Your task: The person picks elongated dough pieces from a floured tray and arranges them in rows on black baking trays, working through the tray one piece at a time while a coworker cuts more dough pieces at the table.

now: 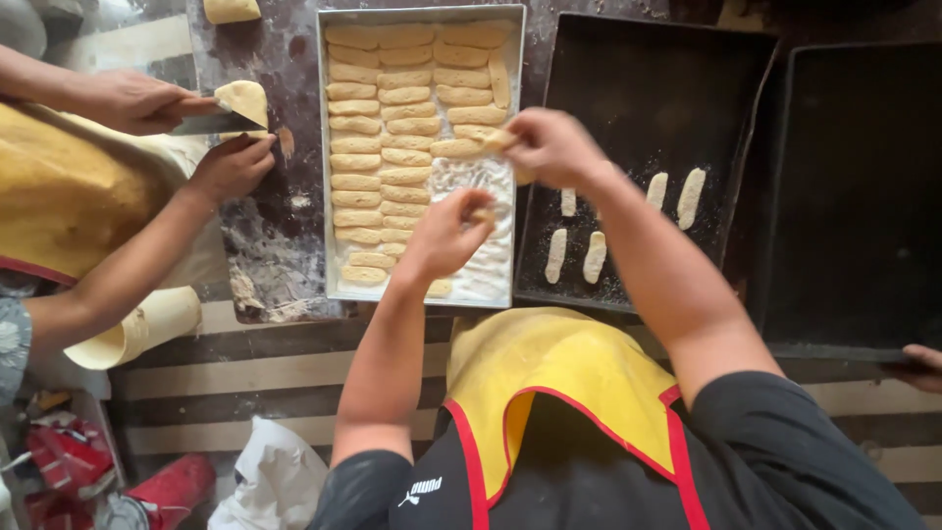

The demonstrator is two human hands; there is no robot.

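Pinching a small dough piece between its fingers, the left hand hovers over the floured, bare end of the pale tray; the piece is mostly hidden by the fingertips, so its long axis cannot be told. The right hand closes on another dough finger at the tray's right edge, with only one end showing, pointing left across the tray. Rows of dough fingers fill the rest of the pale tray, their long axes running side to side, save one near the far right corner that lies lengthwise. Just beside it, the dark tray holds a few floured pieces, each running roughly away from the person and well apart from one another. A second dark tray to the right is cut off by the frame edge. At left, another person's hands work a dough lump with a scraper on the tabletop.
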